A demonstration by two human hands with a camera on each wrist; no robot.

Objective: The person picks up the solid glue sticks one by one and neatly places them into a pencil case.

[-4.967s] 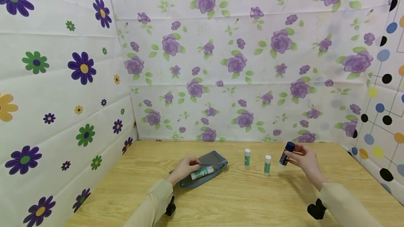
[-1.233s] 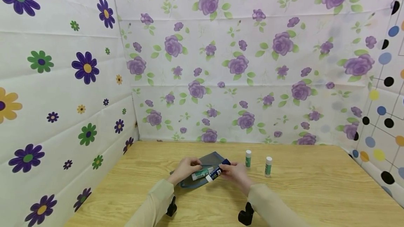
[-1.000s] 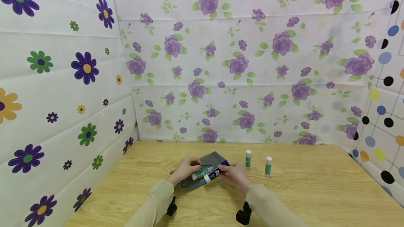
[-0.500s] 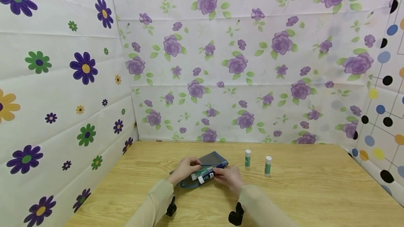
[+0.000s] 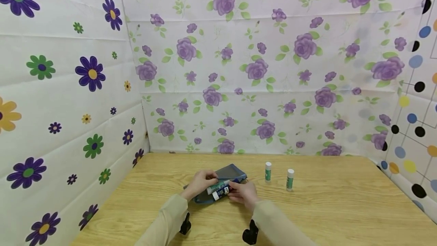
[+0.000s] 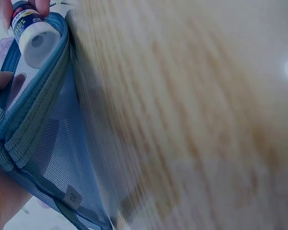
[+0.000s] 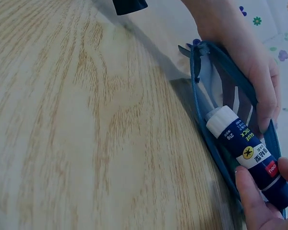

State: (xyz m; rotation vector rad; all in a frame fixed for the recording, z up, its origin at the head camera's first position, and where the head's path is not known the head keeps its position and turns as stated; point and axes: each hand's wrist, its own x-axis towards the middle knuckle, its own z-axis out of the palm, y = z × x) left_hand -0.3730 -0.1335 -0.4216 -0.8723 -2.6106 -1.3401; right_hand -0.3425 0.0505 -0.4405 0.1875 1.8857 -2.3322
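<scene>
A blue mesh zip pouch point(image 5: 229, 171) lies on the table with its mouth apart. My left hand point(image 5: 202, 182) grips the pouch's upper rim, thumb against the edge in the left wrist view. My right hand point(image 5: 244, 193) pinches a navy glue stick point(image 7: 249, 151) by its dark-capped end. The white end of that stick points left, inside the pouch's mouth in the right wrist view. Beside it in the pouch rests a green-and-white glue stick point(image 5: 214, 188), partly hidden by the navy one.
Two green-and-white glue sticks stand upright right of the pouch, one farther back point(image 5: 268, 172) and one nearer point(image 5: 290, 180). The wooden table point(image 5: 324, 208) meets flower-printed cloth walls point(image 5: 191, 124) at the back and left.
My right hand has brought the navy glue stick from the table's right side to the pouch, then slid it left and down into the mouth. My left hand has stayed on the rim.
</scene>
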